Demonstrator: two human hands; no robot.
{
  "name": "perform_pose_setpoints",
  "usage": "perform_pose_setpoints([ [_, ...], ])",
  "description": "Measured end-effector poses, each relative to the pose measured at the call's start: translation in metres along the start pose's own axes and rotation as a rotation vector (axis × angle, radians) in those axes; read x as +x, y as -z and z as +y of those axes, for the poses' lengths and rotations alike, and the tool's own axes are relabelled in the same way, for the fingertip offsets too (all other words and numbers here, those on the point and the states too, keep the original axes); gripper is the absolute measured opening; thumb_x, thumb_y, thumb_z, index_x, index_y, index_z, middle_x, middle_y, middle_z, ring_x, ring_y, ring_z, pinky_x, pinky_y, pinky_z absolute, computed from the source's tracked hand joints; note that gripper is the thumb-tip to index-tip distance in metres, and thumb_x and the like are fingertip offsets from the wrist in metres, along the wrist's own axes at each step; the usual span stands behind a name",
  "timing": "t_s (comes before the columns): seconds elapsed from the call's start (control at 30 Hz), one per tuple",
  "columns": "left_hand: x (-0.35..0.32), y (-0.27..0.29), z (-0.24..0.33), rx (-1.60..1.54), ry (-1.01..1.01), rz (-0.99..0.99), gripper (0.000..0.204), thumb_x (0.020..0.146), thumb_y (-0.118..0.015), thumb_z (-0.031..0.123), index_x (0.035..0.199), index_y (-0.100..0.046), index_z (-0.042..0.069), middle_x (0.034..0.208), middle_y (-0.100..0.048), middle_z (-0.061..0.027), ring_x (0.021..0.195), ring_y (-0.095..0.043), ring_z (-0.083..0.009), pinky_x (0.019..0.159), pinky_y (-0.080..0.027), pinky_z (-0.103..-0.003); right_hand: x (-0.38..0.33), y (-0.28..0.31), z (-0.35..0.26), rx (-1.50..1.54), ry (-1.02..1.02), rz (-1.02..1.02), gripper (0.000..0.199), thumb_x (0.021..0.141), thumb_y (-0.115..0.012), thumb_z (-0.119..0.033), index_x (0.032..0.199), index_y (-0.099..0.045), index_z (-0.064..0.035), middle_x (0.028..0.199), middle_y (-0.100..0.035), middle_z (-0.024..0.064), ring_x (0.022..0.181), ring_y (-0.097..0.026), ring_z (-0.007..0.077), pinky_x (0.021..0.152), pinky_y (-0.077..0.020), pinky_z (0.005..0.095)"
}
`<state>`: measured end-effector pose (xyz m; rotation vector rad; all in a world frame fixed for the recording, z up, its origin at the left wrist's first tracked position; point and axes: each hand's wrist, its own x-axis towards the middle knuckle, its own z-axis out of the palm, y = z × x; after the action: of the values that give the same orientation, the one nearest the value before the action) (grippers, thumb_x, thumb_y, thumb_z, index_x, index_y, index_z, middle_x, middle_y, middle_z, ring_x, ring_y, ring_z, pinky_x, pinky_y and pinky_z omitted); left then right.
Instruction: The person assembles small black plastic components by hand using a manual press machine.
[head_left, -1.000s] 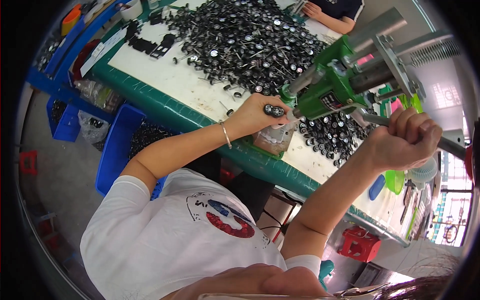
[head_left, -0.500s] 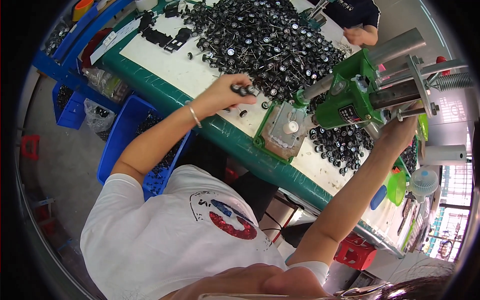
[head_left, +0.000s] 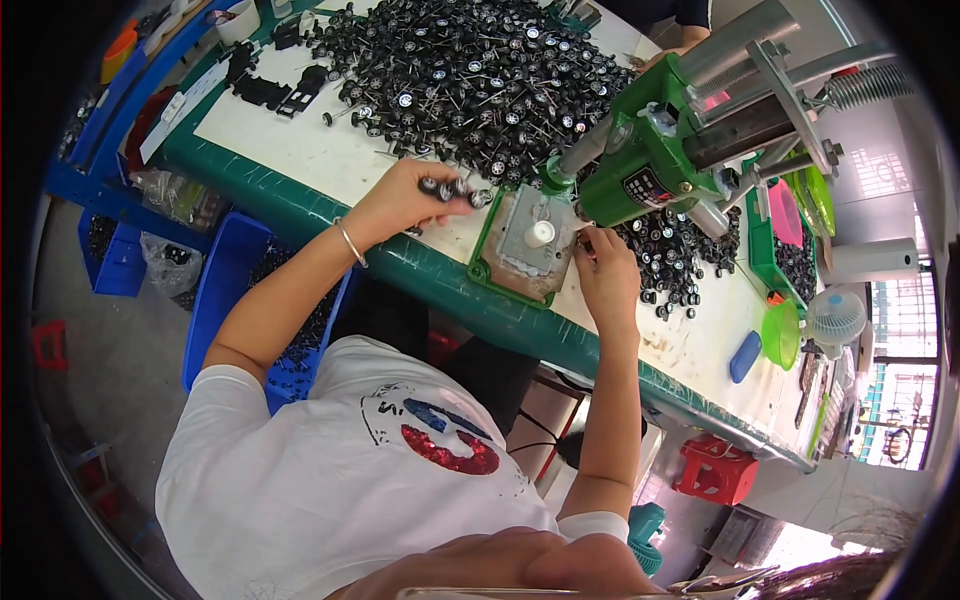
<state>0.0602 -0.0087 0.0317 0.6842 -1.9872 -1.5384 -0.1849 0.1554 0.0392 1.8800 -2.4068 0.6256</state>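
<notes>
My left hand (head_left: 402,200) is closed round several small black toy wheels (head_left: 446,190) with silvery hubs, left of the press base. On the right side of that base, my right hand (head_left: 608,275) pinches a small dark piece, apparently a toy wheel (head_left: 588,250), mostly covered by the fingers. Between the hands, a white round fixture (head_left: 540,234) stands on the grey plate of the green hand press (head_left: 630,185). A big heap of black wheels on metal axles (head_left: 480,80) lies beyond the left hand. Loose wheels (head_left: 668,262) lie right of my right hand.
Black plastic chassis parts (head_left: 290,92) lie at the far left. A green tray (head_left: 768,250), lime bowl (head_left: 780,335), blue oval object (head_left: 745,357) and small fan (head_left: 835,317) are at right. A blue bin (head_left: 215,300) stands below the table's green edge. Another person's arm shows beyond.
My right hand has come off the press's lever side and moved left and nearer, to the base. The left hand still holds its wheels. The whole view has shifted a little.
</notes>
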Motion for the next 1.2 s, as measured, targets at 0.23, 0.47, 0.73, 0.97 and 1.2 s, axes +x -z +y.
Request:
perform_pose_setpoints([
  [0.23, 0.013, -0.034, 0.021, -0.587, 0.28, -0.05, 0.018, 0.076, -0.073, 0.008, 0.09, -0.066, 0.0, 0.075, -0.068, -0.0084, 0.047, -0.044, -0.0036, 0.041, -0.03, -0.018, 0.003, -0.006, 0.004, 0.521, -0.141, 0.114, 0.021, 0.085, -0.056, -0.005, 0.106, -0.061, -0.0042, 0.085, -0.061, 0.0059, 0.073, -0.058, 0.0174, 0.071, -0.0455, 0.0266],
  [0.47, 0.02, -0.052, 0.024, -0.574, 0.229, -0.077, 0.018, 0.076, -0.074, 0.01, 0.09, -0.068, 0.001, 0.07, -0.067, -0.0065, 0.047, -0.044, -0.0023, 0.041, -0.03, -0.018, 0.008, -0.018, -0.036, 0.948, -0.223, -0.015, 0.019, 0.092, -0.057, -0.013, 0.105, -0.062, 0.0003, 0.096, -0.064, 0.0032, 0.084, -0.056, 0.0087, 0.076, -0.0439, 0.0235],
  [0.73, 0.024, -0.06, 0.029, -0.427, 0.208, -0.08, 0.021, 0.074, -0.076, 0.007, 0.092, -0.068, 0.001, 0.067, -0.064, -0.0027, 0.052, -0.051, -0.0015, 0.04, -0.031, -0.017, 0.005, -0.017, -0.042, 0.962, -0.238, 0.061, 0.022, 0.093, -0.055, -0.018, 0.109, -0.06, -0.0027, 0.095, -0.062, 0.0009, 0.085, -0.054, 0.0096, 0.077, -0.0419, 0.0246],
  [0.97, 0.027, -0.067, 0.036, -0.304, 0.057, -0.111, 0.018, 0.073, -0.076, 0.009, 0.087, -0.069, 0.0, 0.071, -0.064, 0.0001, 0.059, -0.059, -0.0046, 0.055, -0.044, -0.02, 0.014, 0.021, -0.015, 1.19, -0.323, 0.44, 0.025, 0.095, -0.05, -0.019, 0.108, -0.059, 0.0003, 0.089, -0.061, 0.0038, 0.076, -0.053, 0.0106, 0.072, -0.0421, 0.0236],
  [1.2, 0.035, -0.074, 0.026, -0.297, 0.027, -0.029, 0.02, 0.071, -0.078, 0.011, 0.086, -0.069, 0.001, 0.069, -0.062, 0.0016, 0.057, -0.051, -0.0017, 0.052, -0.04, -0.019, 0.063, 0.111, -0.025, 1.455, -0.201, 0.527, 0.032, 0.097, -0.045, -0.025, 0.111, -0.056, 0.0017, 0.103, -0.059, 0.008, 0.094, -0.055, 0.017, 0.081, -0.0443, 0.0309],
])
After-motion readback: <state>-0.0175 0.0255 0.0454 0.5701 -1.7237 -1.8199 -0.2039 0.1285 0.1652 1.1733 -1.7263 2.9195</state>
